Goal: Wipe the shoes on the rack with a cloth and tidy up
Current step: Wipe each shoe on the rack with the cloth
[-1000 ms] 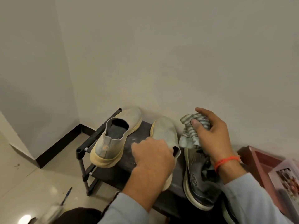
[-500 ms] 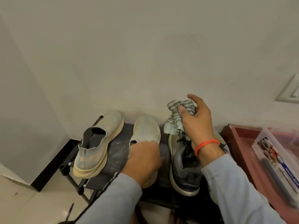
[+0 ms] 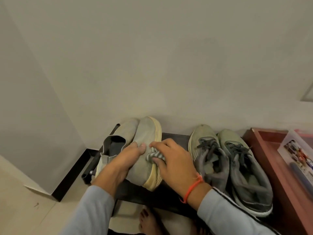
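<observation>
Near the rack's (image 3: pixel 172 138) left end, the left hand (image 3: pixel 125 160) grips a tilted slip-on (image 3: pixel 144 150); the right hand (image 3: pixel 171 163) holds a cloth (image 3: pixel 155 156) bunched against it. Steady the shoe, then wipe firmly toe to heel.

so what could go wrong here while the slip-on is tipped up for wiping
1. The tilted slip-on shoe is propped on its sole edge by the left hand; if that grip eases it may roll off the rack.
2. It leans against the other slip-on, which sits at the rack's left end and could be nudged off.
3. The right hand bunches the cloth small, so wiping may miss areas.
</observation>
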